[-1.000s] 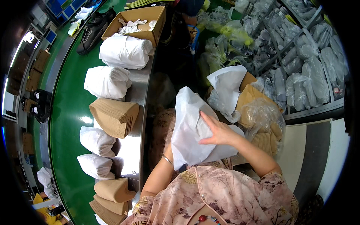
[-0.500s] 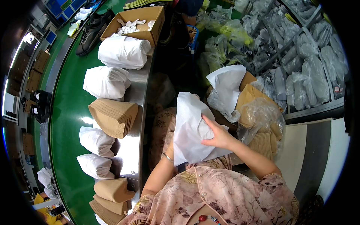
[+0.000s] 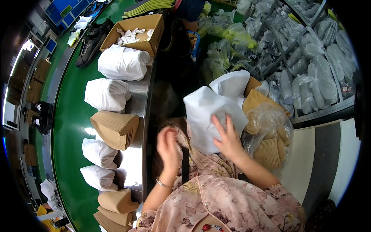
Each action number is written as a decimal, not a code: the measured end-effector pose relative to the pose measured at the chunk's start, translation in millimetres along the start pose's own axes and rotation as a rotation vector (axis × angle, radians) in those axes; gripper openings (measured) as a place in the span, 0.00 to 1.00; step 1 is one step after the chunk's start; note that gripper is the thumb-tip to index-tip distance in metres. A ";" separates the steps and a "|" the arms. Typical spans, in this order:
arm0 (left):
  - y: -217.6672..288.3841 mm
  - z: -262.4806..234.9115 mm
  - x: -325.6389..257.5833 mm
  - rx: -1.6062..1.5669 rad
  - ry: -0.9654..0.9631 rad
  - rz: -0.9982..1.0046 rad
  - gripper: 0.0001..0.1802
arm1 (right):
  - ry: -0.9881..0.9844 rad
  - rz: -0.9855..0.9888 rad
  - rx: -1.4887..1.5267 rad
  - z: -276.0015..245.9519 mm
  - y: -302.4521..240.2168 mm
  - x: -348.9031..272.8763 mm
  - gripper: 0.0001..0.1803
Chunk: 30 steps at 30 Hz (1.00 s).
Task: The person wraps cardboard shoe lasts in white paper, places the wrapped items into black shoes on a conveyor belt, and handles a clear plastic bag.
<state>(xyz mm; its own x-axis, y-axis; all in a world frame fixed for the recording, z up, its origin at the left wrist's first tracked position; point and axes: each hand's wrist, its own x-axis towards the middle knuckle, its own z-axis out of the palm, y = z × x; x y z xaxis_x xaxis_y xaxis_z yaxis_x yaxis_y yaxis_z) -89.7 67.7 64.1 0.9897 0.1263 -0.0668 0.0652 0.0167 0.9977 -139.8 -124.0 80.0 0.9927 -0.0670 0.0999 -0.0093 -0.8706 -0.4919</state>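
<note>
A white sheet (image 3: pixel 205 112), thin like paper or cloth, stands tilted above my lap. My right hand (image 3: pixel 228 141) grips it from the right, thumb and fingers against its face; a greyish rounded patch shows near the fingertips. What lies behind the sheet is hidden. My left hand (image 3: pixel 169 149), with a bracelet on the wrist, is lifted clear of the sheet on its left side. Its loosely bent fingers are somewhat blurred, and nothing shows in them. Another white sheet (image 3: pixel 231 86) rests on the pile just beyond, at the right.
White wrapped bundles (image 3: pixel 123 62) and nested brown molded forms (image 3: pixel 116 127) line the green table (image 3: pixel 69 135) at left. A cardboard box (image 3: pixel 154 36) with crumpled paper stands at its far end. Rightward are a plastic bag (image 3: pixel 266 120), brown pieces (image 3: pixel 268 152) and a metal rack (image 3: pixel 322 112) of bagged items.
My left hand has come out from behind the sheet and moved left, away from it. The sheet has shifted right in my right hand. The view has tilted slightly.
</note>
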 end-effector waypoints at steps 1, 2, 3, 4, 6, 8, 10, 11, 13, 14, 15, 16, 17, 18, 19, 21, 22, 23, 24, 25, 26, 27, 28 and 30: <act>3.8 13.0 -13.0 0.038 -0.087 -0.027 0.17 | 0.040 -0.078 -0.076 2.0 -11.2 1.6 0.42; 3.6 27.6 -20.8 0.170 -0.162 0.054 0.21 | 0.064 -0.130 -0.105 4.5 -23.4 3.5 0.41; 7.4 38.3 -17.6 -0.167 -0.317 -0.017 0.25 | 0.088 -0.151 -0.089 8.1 -35.0 2.4 0.39; 9.0 45.2 -12.8 -0.256 -0.310 -0.120 0.26 | 0.122 -0.141 -0.096 11.2 -43.9 -0.4 0.38; 10.4 50.2 -0.7 -0.425 -0.256 -0.248 0.26 | 0.166 -0.141 -0.136 13.3 -51.5 -2.5 0.35; 15.6 47.8 8.4 -0.486 -0.177 -0.269 0.26 | 0.060 -0.156 0.012 5.0 -53.6 -0.4 0.35; 19.4 39.3 11.5 -0.506 -0.143 -0.271 0.28 | -0.065 -0.227 0.151 -14.8 -50.4 7.8 0.36; 17.1 38.5 10.7 -0.528 -0.148 -0.267 0.28 | -0.059 -0.211 0.250 -22.1 -44.9 15.5 0.38; 20.1 35.4 11.4 -0.621 -0.182 -0.258 0.28 | -0.053 -0.178 0.453 -32.1 -37.5 30.6 0.40; 21.9 33.8 11.1 -0.669 -0.201 -0.257 0.29 | -0.006 -0.198 0.463 -26.9 -38.3 38.1 0.39; 23.3 32.7 9.9 -0.693 -0.222 -0.255 0.29 | 0.007 -0.182 0.510 -17.8 -37.7 40.5 0.38; 23.3 31.3 9.0 -0.719 -0.239 -0.249 0.30 | 0.017 -0.171 0.558 -6.8 -35.8 44.6 0.37; 23.3 29.8 8.7 -0.744 -0.256 -0.243 0.31 | 0.028 -0.162 0.606 1.0 -32.5 47.9 0.37; 19.2 24.8 12.5 -0.810 -0.316 -0.271 0.32 | 0.086 -0.186 0.589 5.5 -29.3 48.1 0.31; 18.5 19.2 12.4 -0.796 -0.339 -0.261 0.34 | 0.047 -0.113 0.793 6.6 -30.5 48.2 0.28; 10.5 14.1 13.4 -0.832 -0.439 -0.314 0.42 | -0.039 0.044 1.195 7.1 -33.4 48.9 0.24; 13.4 13.5 12.4 -0.838 -0.462 -0.339 0.45 | -0.007 0.139 1.266 2.0 -40.0 46.0 0.17; 18.2 13.8 11.0 -0.845 -0.485 -0.365 0.48 | -0.017 0.162 1.400 5.8 -37.8 45.5 0.16; 21.7 14.2 10.6 -0.851 -0.509 -0.390 0.52 | -0.028 0.184 1.534 12.3 -32.8 45.8 0.15; 24.2 13.1 12.4 -0.859 -0.545 -0.390 0.54 | -0.043 0.202 1.663 12.1 -34.4 47.1 0.14; 26.7 10.9 14.9 -0.867 -0.581 -0.390 0.56 | -0.059 0.270 1.723 10.7 -37.4 45.6 0.11; 28.4 8.9 16.7 -0.876 -0.616 -0.390 0.58 | -0.091 0.294 1.768 6.3 -39.9 44.1 0.11; 29.3 6.8 19.9 -0.891 -0.622 -0.394 0.59 | -0.130 0.310 1.813 0.0 -44.4 44.8 0.11; 33.5 3.6 17.1 -0.919 -0.652 -0.369 0.59 | -0.205 0.300 1.887 1.3 -44.0 44.4 0.13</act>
<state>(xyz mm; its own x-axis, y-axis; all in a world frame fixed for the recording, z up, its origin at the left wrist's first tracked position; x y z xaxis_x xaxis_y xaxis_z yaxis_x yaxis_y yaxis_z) -70.1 66.8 96.4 0.8258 -0.5601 -0.0668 0.5076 0.6864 0.5208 -95.2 -88.0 105.0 0.9816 0.0807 -0.1729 -0.1748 0.7440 -0.6449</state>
